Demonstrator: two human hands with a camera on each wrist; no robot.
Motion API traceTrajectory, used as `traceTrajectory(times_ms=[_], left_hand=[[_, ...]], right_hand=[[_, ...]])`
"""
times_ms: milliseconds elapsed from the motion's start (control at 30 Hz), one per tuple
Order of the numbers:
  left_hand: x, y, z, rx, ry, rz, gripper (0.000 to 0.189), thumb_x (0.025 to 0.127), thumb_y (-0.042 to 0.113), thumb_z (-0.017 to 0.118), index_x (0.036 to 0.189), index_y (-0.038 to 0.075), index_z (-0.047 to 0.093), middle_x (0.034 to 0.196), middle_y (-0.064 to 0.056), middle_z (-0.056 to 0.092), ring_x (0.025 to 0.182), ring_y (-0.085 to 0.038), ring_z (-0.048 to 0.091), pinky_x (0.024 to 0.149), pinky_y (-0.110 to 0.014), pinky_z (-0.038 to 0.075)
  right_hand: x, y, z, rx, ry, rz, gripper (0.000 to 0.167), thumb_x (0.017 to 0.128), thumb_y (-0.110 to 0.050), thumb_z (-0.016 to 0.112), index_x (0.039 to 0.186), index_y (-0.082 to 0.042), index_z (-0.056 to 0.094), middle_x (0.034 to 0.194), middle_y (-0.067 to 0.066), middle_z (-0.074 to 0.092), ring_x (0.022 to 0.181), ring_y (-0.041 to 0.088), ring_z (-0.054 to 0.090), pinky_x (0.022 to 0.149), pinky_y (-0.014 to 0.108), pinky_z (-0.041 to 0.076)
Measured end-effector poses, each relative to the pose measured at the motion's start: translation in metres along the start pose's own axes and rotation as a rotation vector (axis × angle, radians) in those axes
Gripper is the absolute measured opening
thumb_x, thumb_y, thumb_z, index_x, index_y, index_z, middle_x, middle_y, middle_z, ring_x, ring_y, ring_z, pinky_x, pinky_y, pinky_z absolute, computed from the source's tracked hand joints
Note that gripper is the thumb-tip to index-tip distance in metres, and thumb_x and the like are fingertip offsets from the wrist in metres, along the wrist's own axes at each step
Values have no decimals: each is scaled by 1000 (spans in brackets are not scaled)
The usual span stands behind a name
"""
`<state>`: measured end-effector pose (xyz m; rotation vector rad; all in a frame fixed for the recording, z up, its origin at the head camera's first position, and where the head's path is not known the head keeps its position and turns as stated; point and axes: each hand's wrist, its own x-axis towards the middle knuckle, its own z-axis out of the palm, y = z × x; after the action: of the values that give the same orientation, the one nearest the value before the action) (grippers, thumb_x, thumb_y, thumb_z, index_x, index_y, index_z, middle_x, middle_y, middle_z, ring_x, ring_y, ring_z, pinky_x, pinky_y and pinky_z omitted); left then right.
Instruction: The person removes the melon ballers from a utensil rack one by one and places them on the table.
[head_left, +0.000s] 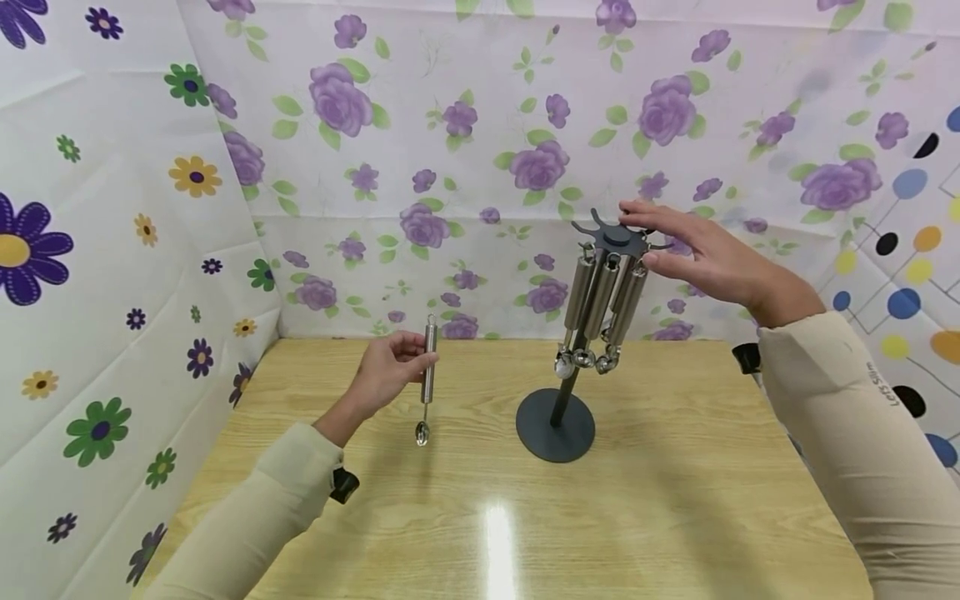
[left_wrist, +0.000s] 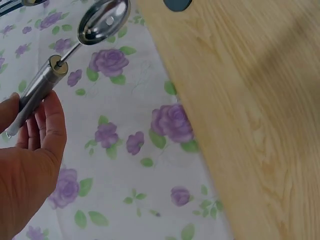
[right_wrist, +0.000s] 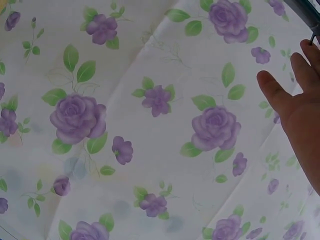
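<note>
My left hand (head_left: 384, 372) holds a steel spoon (head_left: 428, 367) by its thick tubular handle, thumb on one side and fingers on the other. It hangs upright over the table with its small oval bowl (left_wrist: 104, 21) downward. To the right stands a black utensil stand (head_left: 555, 429) with curved hooks (head_left: 617, 239) round its top. Several steel-handled utensils (head_left: 602, 296) hang from it, their rounded heads low around the post. My right hand (head_left: 716, 254) is at the stand's top right, fingers extended, fingertips right at the hooks. The right wrist view shows its fingers (right_wrist: 274, 91) spread.
The light wooden table (head_left: 450, 517) runs beneath both arms. Behind it hangs a floral cloth (head_left: 420, 142), with patterned sheets closing in the left (head_left: 97, 350) and right (head_left: 885, 275) sides.
</note>
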<state>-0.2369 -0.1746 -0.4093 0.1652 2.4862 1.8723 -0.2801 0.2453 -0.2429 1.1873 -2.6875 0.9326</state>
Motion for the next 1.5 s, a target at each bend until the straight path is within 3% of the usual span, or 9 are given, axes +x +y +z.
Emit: traceTrajectory(times_ms=[333,767,1133,1500], left_hand=[[2,-19,30,-50,-6,-77,26,92,6,73,113,-6,65,97,-12,66,80,-16,66,71,-35,61],[1,-36,44,-55,-20,-99,23,92,7,74,110,-4,65,96,-11,65,80,-17,65,72,-39,62],[9,-54,58,-41,10,-166,23,90,6,75,110,-3,67,97,-11,64,82,-19,66,70,-37,62],[22,-78,77,-93,44,-252,22,90,6,75,109,-3,66,95,-12,64,77,-17,66,70,-38,62]], right_hand=[[-2,-2,-2,-26,-1,10,57,102,-25,54,155,-12,38,165,3,21,152,27,12,115,68,13],[-4,-8,1,-89,20,53,56,101,-29,54,153,-11,42,152,16,38,139,43,31,105,71,26],[-6,-2,6,-103,47,24,55,103,-31,51,154,-11,40,149,20,42,136,45,35,103,71,26],[-6,0,10,-92,84,14,52,104,-27,49,154,-12,41,148,19,43,133,45,39,103,71,30]])
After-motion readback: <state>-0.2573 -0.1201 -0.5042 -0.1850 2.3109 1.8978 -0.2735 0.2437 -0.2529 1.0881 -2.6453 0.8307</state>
